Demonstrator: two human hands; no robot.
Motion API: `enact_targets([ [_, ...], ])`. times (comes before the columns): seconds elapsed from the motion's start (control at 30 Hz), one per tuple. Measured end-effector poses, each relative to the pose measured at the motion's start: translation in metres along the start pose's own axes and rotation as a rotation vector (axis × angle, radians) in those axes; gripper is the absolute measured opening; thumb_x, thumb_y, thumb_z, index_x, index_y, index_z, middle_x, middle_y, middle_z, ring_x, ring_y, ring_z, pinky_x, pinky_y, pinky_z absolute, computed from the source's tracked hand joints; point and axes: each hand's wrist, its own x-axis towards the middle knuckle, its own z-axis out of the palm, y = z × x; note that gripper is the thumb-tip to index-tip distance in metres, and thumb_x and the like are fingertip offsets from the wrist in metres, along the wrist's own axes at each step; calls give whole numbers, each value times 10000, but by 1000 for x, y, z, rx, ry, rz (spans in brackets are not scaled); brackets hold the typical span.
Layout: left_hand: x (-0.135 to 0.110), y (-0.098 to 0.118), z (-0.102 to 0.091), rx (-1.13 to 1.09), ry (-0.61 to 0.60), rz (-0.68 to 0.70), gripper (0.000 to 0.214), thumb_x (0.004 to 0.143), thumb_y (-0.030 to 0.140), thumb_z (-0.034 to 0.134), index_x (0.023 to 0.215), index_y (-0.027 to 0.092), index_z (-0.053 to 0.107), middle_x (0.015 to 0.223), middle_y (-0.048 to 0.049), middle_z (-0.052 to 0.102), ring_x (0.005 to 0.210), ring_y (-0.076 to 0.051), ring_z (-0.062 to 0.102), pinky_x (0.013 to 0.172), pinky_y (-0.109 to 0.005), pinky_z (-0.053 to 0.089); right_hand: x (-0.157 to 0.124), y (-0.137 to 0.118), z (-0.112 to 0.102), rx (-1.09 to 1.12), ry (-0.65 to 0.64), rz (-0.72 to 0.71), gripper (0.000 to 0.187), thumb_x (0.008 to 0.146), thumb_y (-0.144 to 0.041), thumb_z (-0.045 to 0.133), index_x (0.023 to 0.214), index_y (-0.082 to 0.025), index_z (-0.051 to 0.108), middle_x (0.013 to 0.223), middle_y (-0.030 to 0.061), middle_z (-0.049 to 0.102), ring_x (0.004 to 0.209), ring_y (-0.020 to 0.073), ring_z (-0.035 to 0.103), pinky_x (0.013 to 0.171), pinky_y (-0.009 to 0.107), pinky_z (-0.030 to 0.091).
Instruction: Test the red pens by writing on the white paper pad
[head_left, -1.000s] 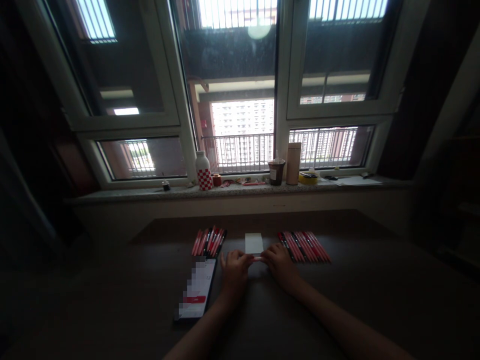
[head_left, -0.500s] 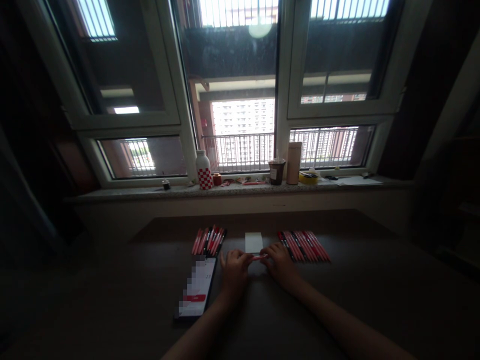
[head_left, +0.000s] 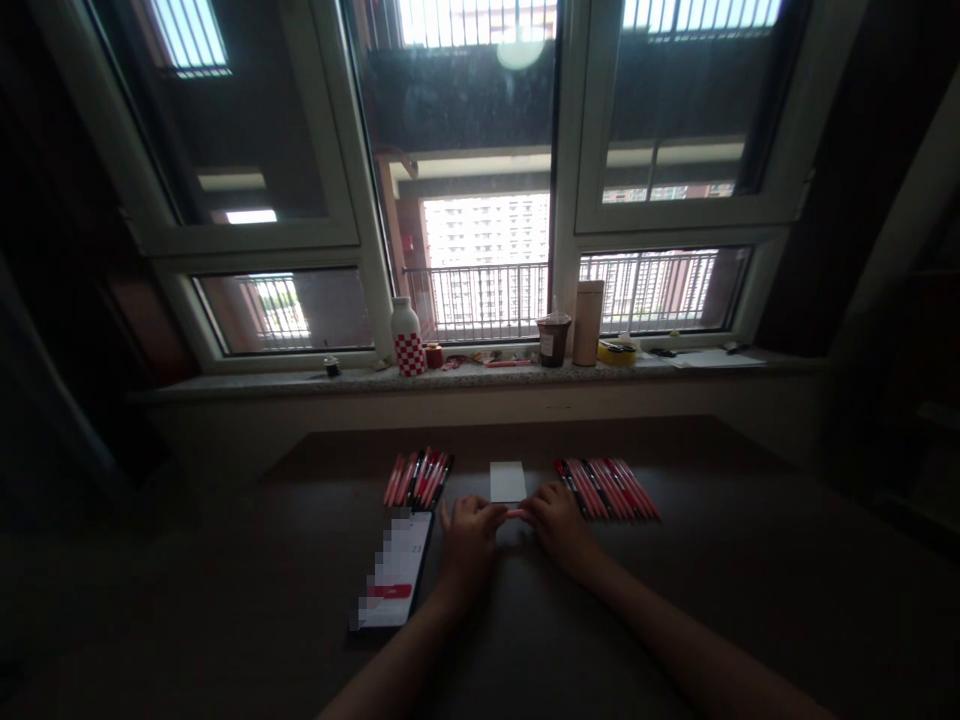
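Observation:
Between my two hands a pink pen (head_left: 516, 513) lies crosswise, level, just in front of a white pad of paper (head_left: 508, 481). My left hand (head_left: 471, 540) is closed on the pen's left end. The fingers of my right hand (head_left: 556, 520) pinch its right end, so only the middle of the pen shows. A row of pink, red and black pens (head_left: 609, 489) lies beyond my right hand. To the left of the pad lies a second group of similar pens (head_left: 418, 480).
A phone (head_left: 397, 570) with a lit screen lies left of my left hand on the dark table (head_left: 675, 620). On the windowsill stand a checkered bottle (head_left: 408, 340), a drink cup (head_left: 553, 342), a tan flask (head_left: 588, 325) and a yellow tape roll (head_left: 616, 353).
My hands have drawn slightly closer together around the pen, and less of it shows between them. The pens, pad and phone lie as before.

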Motion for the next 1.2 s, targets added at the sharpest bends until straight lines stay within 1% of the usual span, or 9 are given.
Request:
enact_targets([
  [0.1,0,0,-1,13,-8,-2,248,897,289,450,964,302,688,938,-22,630,985,-202,516,1073,-572,146,0,1,0,13,-10,13,176,872,-277,598,1037,-230,637,959,62,612,987,237,483,871,373,386],
  [0.23,0,1,-2,11,-13,11,270,909,295,424,964,298,688,949,-21,630,991,-199,516,1068,-545,174,0,1,-1,-2,-26,19,119,861,-266,610,974,-248,643,947,45,606,979,231,480,862,366,380],
  [0.33,1,1,-2,14,-13,17,251,900,299,448,956,304,693,947,-19,627,988,-196,518,1060,-514,203,0,0,-2,-13,-29,13,90,877,-276,590,934,-252,654,909,37,607,966,225,476,858,364,372],
  [0.6,0,1,-1,6,-8,24,206,879,336,501,934,313,698,913,-7,622,973,-189,526,1075,-520,171,-1,-1,-2,-28,-24,-1,179,916,-337,524,903,-233,669,887,48,600,959,224,474,866,374,368],
  [0.67,0,1,-1,11,-4,24,207,881,329,496,940,312,695,921,-7,625,980,-189,525,1078,-521,169,-1,-2,-3,-24,-27,0,173,912,-343,530,929,-234,664,911,52,604,967,228,478,869,377,373],
  [0.8,0,2,-1,9,6,14,244,901,316,452,970,304,686,929,-14,631,978,-191,521,1080,-531,165,-1,-2,-4,-12,-15,4,193,863,-320,606,1038,-239,628,985,59,615,993,239,482,874,379,378],
  [0.97,0,1,-1,-10,-3,5,244,900,320,454,944,295,693,911,-17,628,971,-194,515,1081,-538,154,0,-2,-4,-8,-11,9,82,873,-260,591,940,-249,638,932,35,632,980,234,481,899,385,355],
  [1.2,1,-2,1,9,-5,20,201,874,318,515,923,309,710,854,-7,601,930,-182,513,1073,-541,175,-1,-2,-3,-22,-15,-1,103,891,-277,569,920,-233,657,917,43,629,978,237,473,891,387,355],
])
